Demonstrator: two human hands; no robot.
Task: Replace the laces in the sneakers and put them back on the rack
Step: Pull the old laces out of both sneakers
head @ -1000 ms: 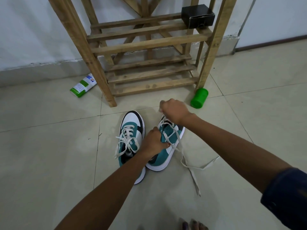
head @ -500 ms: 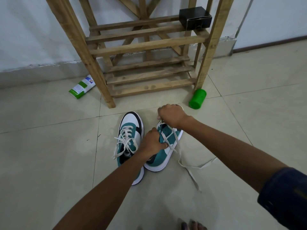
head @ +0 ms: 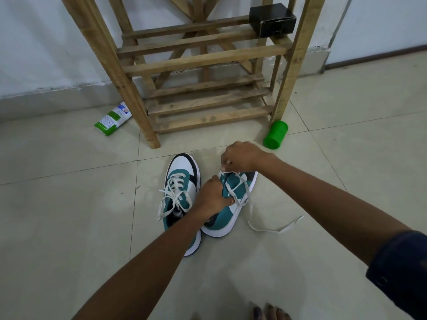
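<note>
The right hand [head: 242,157] pinches the white flat lace [head: 238,185] at the toe of the teal-and-white right sneaker [head: 227,213] — fingertips hidden. At its 8 o'clock, the left hand [head: 211,198] pinches the lace mid-shoe, covering the eyelets. The laced left sneaker [head: 179,181] stands beside it — heel hidden by the forearm.

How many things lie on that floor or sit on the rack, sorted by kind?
Sneakers: 2, one laced and one half-laced
Wooden rack: 1
Black box on the rack: 1
Green cup on its side: 1
Green and white carton: 1
Total: 6
</note>
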